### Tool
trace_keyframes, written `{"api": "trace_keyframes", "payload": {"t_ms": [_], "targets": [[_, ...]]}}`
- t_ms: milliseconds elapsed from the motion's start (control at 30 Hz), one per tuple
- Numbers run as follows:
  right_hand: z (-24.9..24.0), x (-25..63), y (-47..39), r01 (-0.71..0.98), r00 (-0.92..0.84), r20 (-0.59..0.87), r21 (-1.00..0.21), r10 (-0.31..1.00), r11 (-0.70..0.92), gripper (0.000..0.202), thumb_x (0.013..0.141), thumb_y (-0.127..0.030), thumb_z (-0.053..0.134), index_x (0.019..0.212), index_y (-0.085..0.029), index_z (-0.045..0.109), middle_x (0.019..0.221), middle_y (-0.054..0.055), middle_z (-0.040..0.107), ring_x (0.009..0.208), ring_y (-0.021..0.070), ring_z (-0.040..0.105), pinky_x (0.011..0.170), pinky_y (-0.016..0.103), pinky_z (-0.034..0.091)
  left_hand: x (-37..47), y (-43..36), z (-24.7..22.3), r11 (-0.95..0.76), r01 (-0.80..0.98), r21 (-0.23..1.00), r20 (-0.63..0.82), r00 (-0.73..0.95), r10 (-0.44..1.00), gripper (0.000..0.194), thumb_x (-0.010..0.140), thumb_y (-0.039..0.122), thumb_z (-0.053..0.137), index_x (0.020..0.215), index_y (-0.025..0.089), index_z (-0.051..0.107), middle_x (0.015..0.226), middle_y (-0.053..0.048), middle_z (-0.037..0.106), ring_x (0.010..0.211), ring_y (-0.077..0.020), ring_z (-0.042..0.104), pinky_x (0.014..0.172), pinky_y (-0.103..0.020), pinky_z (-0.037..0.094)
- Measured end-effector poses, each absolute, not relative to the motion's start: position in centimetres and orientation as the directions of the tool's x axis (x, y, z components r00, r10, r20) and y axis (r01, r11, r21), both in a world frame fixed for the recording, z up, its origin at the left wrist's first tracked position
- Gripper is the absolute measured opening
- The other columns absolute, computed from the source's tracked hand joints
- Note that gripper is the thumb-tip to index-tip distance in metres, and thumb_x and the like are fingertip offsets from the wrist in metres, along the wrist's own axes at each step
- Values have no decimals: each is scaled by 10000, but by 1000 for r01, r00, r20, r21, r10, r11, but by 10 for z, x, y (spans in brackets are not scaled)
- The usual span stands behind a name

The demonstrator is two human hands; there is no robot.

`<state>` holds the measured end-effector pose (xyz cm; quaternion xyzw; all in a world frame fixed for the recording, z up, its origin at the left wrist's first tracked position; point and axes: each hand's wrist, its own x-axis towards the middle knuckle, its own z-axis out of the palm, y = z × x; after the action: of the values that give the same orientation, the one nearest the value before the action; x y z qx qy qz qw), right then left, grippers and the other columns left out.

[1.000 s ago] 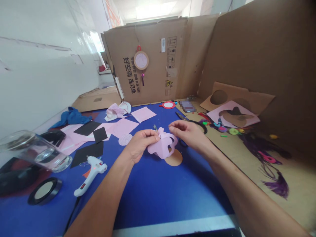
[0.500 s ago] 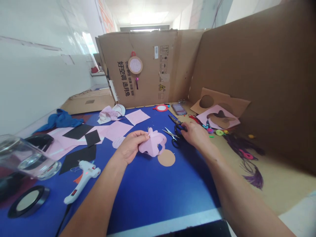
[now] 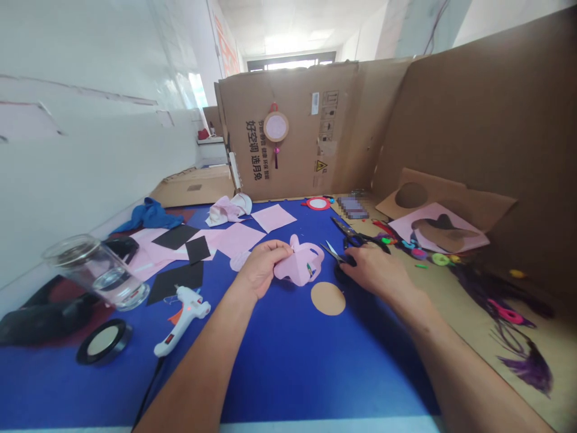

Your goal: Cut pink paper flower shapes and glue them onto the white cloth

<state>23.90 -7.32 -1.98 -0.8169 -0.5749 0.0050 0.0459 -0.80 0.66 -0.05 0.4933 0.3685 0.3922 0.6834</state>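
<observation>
Centre of frame: pink paper cutout, pinched by the left hand; right of centre: open scissors, right hand curled over the handles, grip unclear; risk: leftward-swinging blades nicking thin paper loops.

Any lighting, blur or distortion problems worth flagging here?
Head view: the ceiling is washed out. Head view: a dark shadow falls across the blue table below the right hand. Head view: a mosaic hides the flat device; wide-angle stretching shows towards the edges.
</observation>
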Motion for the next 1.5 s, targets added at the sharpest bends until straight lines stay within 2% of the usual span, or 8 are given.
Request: {"api": "trace_keyframes", "payload": {"t_ms": [167, 333, 567, 967, 1100, 1233, 1367, 1500], "targets": [[-19, 238, -73, 943, 322, -12, -84, 947, -322, 381, 1015, -430, 614, 1296, -255, 801, 1348, 177, 754, 1192, 368, 731, 868, 431, 549, -8, 6, -1, 215, -190, 958, -115, 433, 894, 245, 588, 305, 884, 695, 174, 707, 654, 22, 592, 602, -113, 510, 588, -254, 396], [-18, 233, -74, 943, 315, -62, -90, 947, -320, 366, 946, -370, 647, 1264, -296, 812, 1226, 136, 818, 1128, 369, 766, 807, 416, 556, -9, 7, -3, 211, -187, 959, -118, 414, 902, 266, 579, 322, 888, 710, 171, 713, 666, 15, 609, 597, -116, 518, 563, -253, 380], [-15, 223, -74, 939, 341, -58, -34, 938, -343, 336, 896, -277, 614, 1156, -202, 814, 1148, 198, 832, 1072, 400, 795, 797, 439, 572, -9, 8, -4, 206, -198, 958, -115, 392, 913, 262, 567, 320, 889, 697, 170, 718, 657, 11, 623, 595, -115, 522, 562, -250, 386], [-11, 214, -72, 936, 352, -46, 17, 935, -351, 398, 907, -231, 603, 1243, -150, 801, 1220, 242, 807, 1157, 401, 783, 891, 440, 581, -9, 16, -8, 206, -233, 950, -109, 371, 922, 196, 551, 267, 851, 679, 156, 752, 671, -18, 662, 623, -133, 565, 583, -258, 426], [-7, 215, -77, 944, 330, -71, 6, 941, -330, 405, 854, -211, 672, 1228, -159, 818, 1198, 244, 810, 1170, 406, 773, 898, 444, 569, -8, 18, -11, 207, -249, 946, -103, 376, 921, 193, 547, 259, 849, 671, 153, 747, 651, -18, 657, 595, -130, 549, 562, -257, 408], [-9, 220, -86, 941, 322, -82, -81, 943, -328, 425, 809, -224, 707, 1218, -186, 814, 1175, 214, 822, 1098, 395, 781, 847, 431, 553, -8, 20, -13, 212, -271, 939, -97, 384, 918, 180, 546, 246, 844, 661, 153, 740, 639, -19, 653, 589, -134, 550, 559, -256, 404], [-16, 230, -102, 902, 352, -45, -250, 935, -351, 417, 806, -253, 668, 1195, -200, 809, 1139, 173, 818, 1041, 350, 768, 778, 378, 523, -9, 23, -13, 215, -304, 928, -88, 382, 920, 178, 538, 226, 841, 661, 148, 737, 628, -17, 647, 587, -136, 549, 560, -254, 402], [-16, 239, -135, 820, 312, -44, -493, 949, -292, 449, 812, -277, 557, 1179, -190, 801, 796, 55, 749, 734, 236, 697, 627, 304, 476, -10, 27, -16, 202, -346, 916, -77, 343, 936, 168, 540, 210, 836, 648, 139, 727, 621, -20, 645, 579, -134, 544, 559, -256, 395]]}}
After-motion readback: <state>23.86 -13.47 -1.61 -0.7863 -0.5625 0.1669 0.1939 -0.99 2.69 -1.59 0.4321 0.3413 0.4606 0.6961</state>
